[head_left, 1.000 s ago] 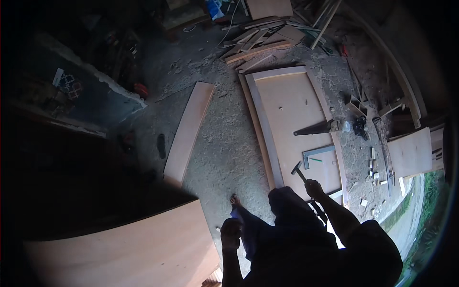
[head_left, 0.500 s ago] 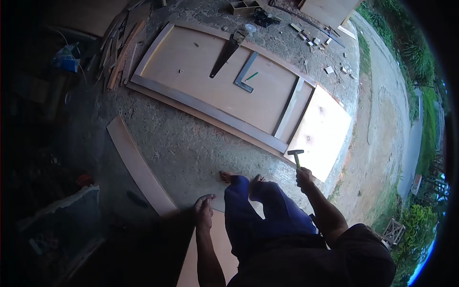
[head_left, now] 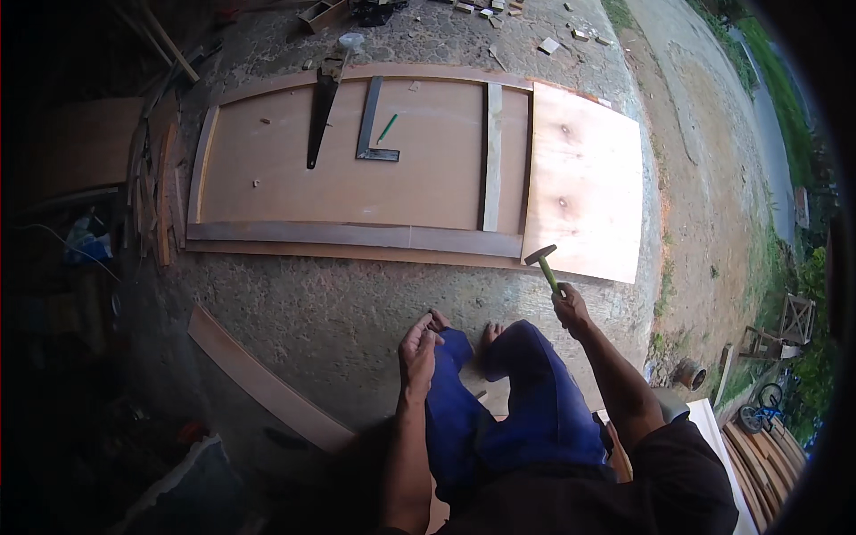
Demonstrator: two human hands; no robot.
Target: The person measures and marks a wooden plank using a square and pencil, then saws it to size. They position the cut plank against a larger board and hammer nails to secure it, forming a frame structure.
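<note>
A hammer (head_left: 546,264) with a green handle and dark head is gripped in my right hand (head_left: 572,308). Its head shows against the near edge of a pale plywood sheet (head_left: 584,178), which covers the right end of a wooden frame panel (head_left: 303,234). My left hand (head_left: 419,355) is raised over my left knee, its fingers drawn together; whatever they pinch is too small to make out. Inside the panel lie a handsaw (head_left: 322,116), a metal try square (head_left: 367,125) and a green pencil (head_left: 388,128).
A long thin board (head_left: 259,379) lies on the concrete at left. Beyond it are scrap wood strips (head_left: 165,192). Small wood offcuts (head_left: 548,45) and an open wooden box (head_left: 323,15) sit past the panel. Stacked planks (head_left: 758,473) and a small blue bicycle (head_left: 761,410) are at lower right.
My view has turned, so the panel now lies nearly level across it. My left hand has come up and to the right, over my knee. The hammer stays in my right hand, its head more tilted.
</note>
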